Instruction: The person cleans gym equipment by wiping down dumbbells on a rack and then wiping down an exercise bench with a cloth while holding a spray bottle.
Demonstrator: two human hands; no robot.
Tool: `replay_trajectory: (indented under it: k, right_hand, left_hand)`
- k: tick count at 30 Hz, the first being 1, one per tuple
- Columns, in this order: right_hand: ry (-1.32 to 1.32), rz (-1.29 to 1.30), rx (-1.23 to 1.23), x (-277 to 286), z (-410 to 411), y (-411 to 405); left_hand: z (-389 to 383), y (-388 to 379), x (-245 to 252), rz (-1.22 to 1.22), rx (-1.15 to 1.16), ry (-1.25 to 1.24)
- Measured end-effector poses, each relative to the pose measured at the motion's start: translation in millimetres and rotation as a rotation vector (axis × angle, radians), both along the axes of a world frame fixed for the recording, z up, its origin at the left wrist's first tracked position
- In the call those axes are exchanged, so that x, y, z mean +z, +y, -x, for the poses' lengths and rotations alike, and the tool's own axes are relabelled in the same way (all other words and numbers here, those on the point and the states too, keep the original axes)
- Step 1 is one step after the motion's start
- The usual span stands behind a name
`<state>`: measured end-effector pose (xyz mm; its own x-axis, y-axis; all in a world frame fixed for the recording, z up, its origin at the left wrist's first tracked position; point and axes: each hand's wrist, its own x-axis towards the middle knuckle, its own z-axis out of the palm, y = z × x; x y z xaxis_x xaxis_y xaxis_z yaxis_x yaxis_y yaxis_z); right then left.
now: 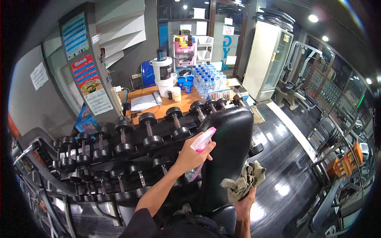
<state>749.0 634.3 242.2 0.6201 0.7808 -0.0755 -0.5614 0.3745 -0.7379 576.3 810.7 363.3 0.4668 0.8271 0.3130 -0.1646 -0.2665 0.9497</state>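
Observation:
My left hand [192, 151] is closed around a spray bottle [204, 139] with a pink and translucent trigger head; its clear body shows partly below the hand. The nozzle points up and to the right, in front of the black padded backrest [229, 136] of a gym bench. At the lower right, my right hand [246, 200] holds a crumpled olive-grey cloth [245, 181] beside the backrest's right edge. The cloth hides most of the fingers. Below the backrest is part of the black seat pad [225, 218].
A two-tier rack of black dumbbells [150, 129] runs along the left. Behind it, a wooden table [143, 93] holds water bottles [205, 84], tubs and papers. A glass-door fridge [265, 59] stands at the back right. Gym machines line the right side beyond the shiny dark floor [276, 166].

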Motion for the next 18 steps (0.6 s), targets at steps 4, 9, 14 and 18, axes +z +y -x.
replay_trajectory:
  k: [4, 9, 14, 18]
  right_hand:
    - [0.0, -0.054, 0.009, -8, -4, 12]
    - [0.033, -0.051, -0.01, -2, -2, 29]
    - [-0.017, -0.008, -0.03, -3, -3, 44]
    - [-0.044, -0.062, -0.005, -5, -4, 54]
  left_hand:
    - [-10, 13, 3, -0.018, 0.036, 0.065]
    - [-11, 18, 9, -0.047, 0.026, 0.094]
    - [-9, 25, 16, -0.008, -0.091, 0.177]
    - [-8, 30, 18, -0.043, -0.101, 0.196]
